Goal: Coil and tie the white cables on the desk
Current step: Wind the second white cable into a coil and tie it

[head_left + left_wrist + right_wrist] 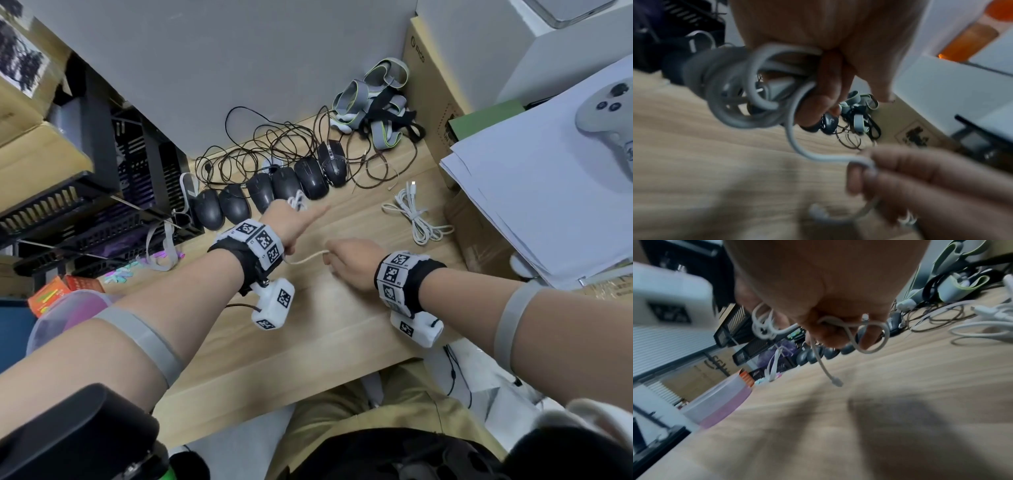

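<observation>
My left hand (296, 219) is held above the wooden desk (325, 325) and grips a bundle of white cable loops (756, 84), which peek out past its fingers (298, 202). From that coil the cable's tail (306, 259) runs to my right hand (337, 257), which pinches it between thumb and fingertips (863, 164). Below the right hand the free end with its connector (835, 380) dangles. A second white cable (416, 219) lies loosely bunched on the desk to the right, untouched.
A row of black mice (274, 192) with tangled dark cords (274, 144) lies just beyond my hands. Grey straps (376, 99) sit at the back. Black trays (85, 205) stand left, and a paper stack (548, 192) with a controller (609, 113) right.
</observation>
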The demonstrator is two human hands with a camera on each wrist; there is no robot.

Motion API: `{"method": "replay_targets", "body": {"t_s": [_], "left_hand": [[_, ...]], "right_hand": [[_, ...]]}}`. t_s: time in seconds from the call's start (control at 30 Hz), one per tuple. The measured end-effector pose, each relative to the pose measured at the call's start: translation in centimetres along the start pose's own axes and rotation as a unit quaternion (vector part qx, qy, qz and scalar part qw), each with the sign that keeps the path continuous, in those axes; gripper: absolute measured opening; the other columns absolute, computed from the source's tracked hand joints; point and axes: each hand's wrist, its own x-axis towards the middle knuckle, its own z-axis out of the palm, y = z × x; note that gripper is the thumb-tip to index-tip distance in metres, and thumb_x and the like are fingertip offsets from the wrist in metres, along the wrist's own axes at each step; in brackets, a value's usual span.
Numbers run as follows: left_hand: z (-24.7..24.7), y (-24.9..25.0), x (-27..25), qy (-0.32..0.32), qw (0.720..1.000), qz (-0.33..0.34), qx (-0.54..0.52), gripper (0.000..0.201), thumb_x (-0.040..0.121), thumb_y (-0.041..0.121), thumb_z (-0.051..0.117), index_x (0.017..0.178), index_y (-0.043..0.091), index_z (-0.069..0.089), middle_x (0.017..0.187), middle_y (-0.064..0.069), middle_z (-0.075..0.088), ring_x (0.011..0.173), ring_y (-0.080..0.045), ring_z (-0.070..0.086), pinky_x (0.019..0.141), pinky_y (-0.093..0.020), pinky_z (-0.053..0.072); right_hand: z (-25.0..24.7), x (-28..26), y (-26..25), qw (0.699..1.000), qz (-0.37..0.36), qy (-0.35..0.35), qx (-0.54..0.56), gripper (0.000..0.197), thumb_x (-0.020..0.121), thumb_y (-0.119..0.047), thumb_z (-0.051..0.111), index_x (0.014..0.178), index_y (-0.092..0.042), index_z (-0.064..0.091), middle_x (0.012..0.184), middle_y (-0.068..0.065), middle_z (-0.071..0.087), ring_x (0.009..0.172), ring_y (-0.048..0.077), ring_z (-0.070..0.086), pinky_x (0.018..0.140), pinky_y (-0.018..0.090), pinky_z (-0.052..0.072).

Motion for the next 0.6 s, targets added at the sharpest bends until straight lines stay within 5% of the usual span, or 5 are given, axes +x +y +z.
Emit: {"method": "replay_targets", "body": {"t_s": [0.17,0.27,0.37,0.47,0.6], "left_hand": [[-0.2,-0.3,-0.9,-0.108,0.989,0.041,0.087,0.067,0.088,0.071,0.053,0.067,0.009,0.065,0.045,-0.009,0.045,0.042,-0.023,0.046,0.050,-0.026,0.045],[-0.5,-0.2,-0.5,-0.147,0.982,0.039,0.108,0.061,0.088,0.068,0.056,0.065,0.013,0.063,0.043,-0.005,0.045,0.038,-0.019,0.042,0.051,-0.026,0.043],[-0.7,-0.4,-0.2,-0.144,0.986,0.021,0.084,0.058,0.084,0.065,0.065,0.055,0.016,0.050,0.040,-0.003,0.043,0.038,-0.019,0.038,0.053,-0.028,0.041],[-0.8,-0.6,0.0,-0.152,0.988,-0.005,0.015,0.059,0.085,0.060,0.067,0.056,0.015,0.044,0.039,0.000,0.032,0.036,-0.017,0.028,0.050,-0.027,0.034],[-1.8,-0.7,-0.1,-0.164,0.985,-0.032,-0.047,0.057,0.092,0.045,0.066,0.052,0.014,0.041,0.040,0.002,0.021,0.031,-0.013,0.020,0.042,-0.021,0.031]], "right_hand": [[-2.6,0.6,-0.6,0.994,-0.070,0.075,0.043,0.026,0.095,-0.028,0.042,0.097,-0.024,0.067,0.102,0.001,0.070,0.096,0.025,0.063,0.085,0.037,0.049],[-3.3,0.6,-0.3,0.989,-0.058,0.126,0.045,0.012,0.088,-0.026,0.052,0.077,-0.030,0.053,0.077,-0.010,0.056,0.077,0.020,0.055,0.068,0.029,0.036],[-3.3,0.9,-0.1,0.987,-0.051,0.142,0.050,0.009,0.086,-0.023,0.053,0.079,-0.026,0.049,0.076,-0.008,0.051,0.078,0.024,0.055,0.066,0.029,0.033],[-3.3,1.2,1.2,0.987,0.008,0.150,0.062,0.015,0.085,-0.017,0.048,0.091,-0.025,0.059,0.088,-0.005,0.060,0.085,0.022,0.057,0.075,0.031,0.042],[-2.6,0.8,3.4,0.978,0.138,0.075,0.140,0.026,0.088,-0.008,0.043,0.093,-0.019,0.066,0.094,0.006,0.068,0.082,0.027,0.064,0.077,0.037,0.054]]}}
